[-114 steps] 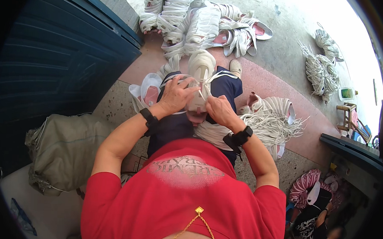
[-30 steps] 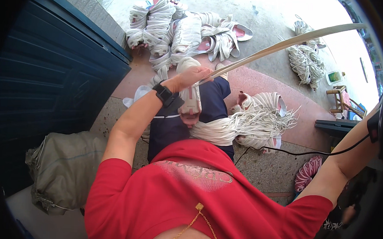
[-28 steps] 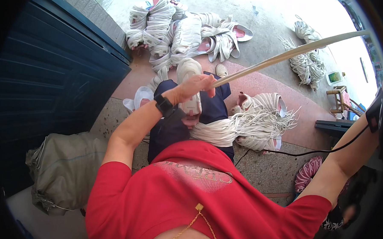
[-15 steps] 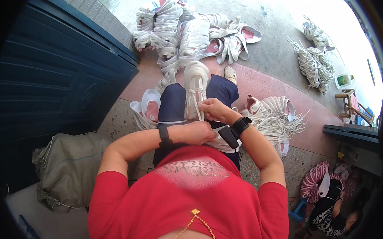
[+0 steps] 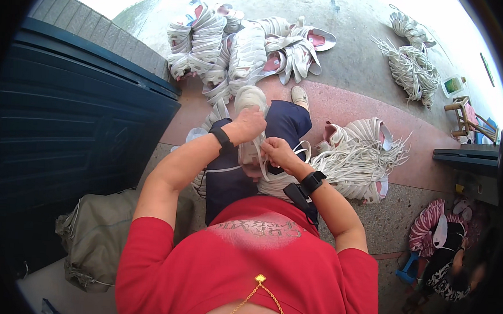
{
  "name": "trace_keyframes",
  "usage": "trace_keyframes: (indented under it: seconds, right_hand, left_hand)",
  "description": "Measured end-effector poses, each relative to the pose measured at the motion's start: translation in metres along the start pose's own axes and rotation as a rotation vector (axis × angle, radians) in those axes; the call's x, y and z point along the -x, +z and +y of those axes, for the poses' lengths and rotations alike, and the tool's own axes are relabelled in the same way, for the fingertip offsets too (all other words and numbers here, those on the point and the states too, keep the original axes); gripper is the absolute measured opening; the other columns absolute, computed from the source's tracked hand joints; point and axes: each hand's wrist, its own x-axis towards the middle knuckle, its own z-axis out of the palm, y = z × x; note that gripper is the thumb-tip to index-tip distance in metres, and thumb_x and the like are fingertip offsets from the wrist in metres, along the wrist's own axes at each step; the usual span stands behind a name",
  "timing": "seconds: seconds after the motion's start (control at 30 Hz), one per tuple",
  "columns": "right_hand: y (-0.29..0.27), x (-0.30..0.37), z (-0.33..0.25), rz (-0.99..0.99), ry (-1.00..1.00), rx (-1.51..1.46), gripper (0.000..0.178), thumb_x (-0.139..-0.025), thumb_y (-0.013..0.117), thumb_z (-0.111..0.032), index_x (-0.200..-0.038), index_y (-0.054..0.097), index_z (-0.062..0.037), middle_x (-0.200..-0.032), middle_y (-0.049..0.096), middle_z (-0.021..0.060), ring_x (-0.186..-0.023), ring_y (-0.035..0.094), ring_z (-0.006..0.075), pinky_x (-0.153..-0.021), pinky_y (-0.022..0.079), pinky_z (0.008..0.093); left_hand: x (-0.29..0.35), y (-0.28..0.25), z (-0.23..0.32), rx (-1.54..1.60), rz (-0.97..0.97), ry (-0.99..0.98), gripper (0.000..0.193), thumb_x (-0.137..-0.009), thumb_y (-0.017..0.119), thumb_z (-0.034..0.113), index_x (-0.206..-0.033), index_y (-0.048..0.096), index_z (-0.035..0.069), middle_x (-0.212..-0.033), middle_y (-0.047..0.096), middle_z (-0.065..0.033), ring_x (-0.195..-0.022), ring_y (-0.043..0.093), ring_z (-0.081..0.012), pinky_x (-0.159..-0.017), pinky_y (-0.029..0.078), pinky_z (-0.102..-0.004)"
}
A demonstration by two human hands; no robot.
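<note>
Two hands on one pale woven shoe upper (image 5: 251, 135) stood on the lap, long axis running away from the body; right hand (image 5: 278, 152) pinches its white lace low and near; left hand (image 5: 249, 123) clasps the upper just beyond; white piles (image 5: 240, 38) lie farther off.

Half the shoe's buried under the hands

Left hand (image 5: 249, 123) and right hand (image 5: 276, 152) cover the white shoe (image 5: 251, 103)'s middle; fingertips hidden.

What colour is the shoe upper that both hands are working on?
White or off-white; the shoe upper shows best in the head view, under the left hand.
</note>
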Motion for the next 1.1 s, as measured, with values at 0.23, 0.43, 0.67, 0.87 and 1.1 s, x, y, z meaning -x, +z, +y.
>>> trace_keyframes:
  seconds: [0.23, 0.43, 0.67, 0.87, 1.1]
  right_hand:
    - [-0.004, 0.000, 0.003, 0.045, -0.064, 0.092, 0.026, -0.100, 0.055, -0.024, -0.085, 0.062, -0.0036, -0.067, 0.057, 0.0000, -0.050, 0.049, 0.0081, -0.044, 0.039, 0.0245]
    - [-0.001, -0.003, 0.008, 0.068, -0.211, 0.336, 0.026, -0.095, 0.056, -0.021, -0.090, 0.066, 0.0022, -0.074, 0.066, 0.0138, -0.063, 0.064, 0.0252, -0.058, 0.050, 0.0381]
    - [0.035, -0.001, 0.002, -0.034, -0.619, 0.888, 0.017, -0.090, 0.060, -0.016, -0.090, 0.068, -0.0016, -0.076, 0.068, 0.0233, -0.074, 0.068, 0.0405, -0.069, 0.054, 0.0480]
    - [0.045, 0.038, -0.014, -0.214, -0.682, 1.030, 0.010, -0.084, 0.064, -0.010, -0.091, 0.068, -0.0041, -0.075, 0.069, 0.0181, -0.074, 0.070, 0.0370, -0.069, 0.055, 0.0474]
    - [-0.018, 0.154, -0.244, 0.033, -0.654, 0.792, 0.014, -0.100, 0.058, -0.012, -0.108, 0.064, -0.0027, -0.086, 0.069, 0.0060, -0.070, 0.063, 0.0147, -0.063, 0.052, 0.0292]
  left_hand:
    - [-0.013, -0.011, 0.015, -0.210, -0.125, 0.109, 0.014, -0.077, 0.065, 0.018, -0.079, 0.076, 0.009, -0.087, 0.069, -0.0060, -0.099, 0.061, -0.0249, -0.071, 0.052, -0.0335]
    - [-0.017, 0.002, -0.006, 0.451, 0.009, -0.403, 0.023, -0.085, 0.058, 0.016, -0.081, 0.072, -0.001, -0.084, 0.069, -0.0227, -0.088, 0.067, -0.0389, -0.077, 0.053, -0.0469]
    - [-0.024, 0.010, -0.019, 0.429, -0.344, -0.126, 0.030, -0.091, 0.057, 0.024, -0.087, 0.071, -0.003, -0.094, 0.069, -0.0282, -0.092, 0.068, -0.0435, -0.082, 0.052, -0.0515]
    - [-0.010, 0.010, -0.021, 0.520, 0.047, -0.454, 0.029, -0.092, 0.062, 0.027, -0.095, 0.070, -0.001, -0.092, 0.069, -0.0248, -0.091, 0.068, -0.0414, -0.080, 0.052, -0.0502]
    - [0.042, 0.014, -0.054, 0.929, 0.282, -0.369, 0.020, -0.092, 0.062, 0.016, -0.104, 0.069, 0.002, -0.090, 0.071, -0.0162, -0.083, 0.069, -0.0273, -0.076, 0.052, -0.0368]
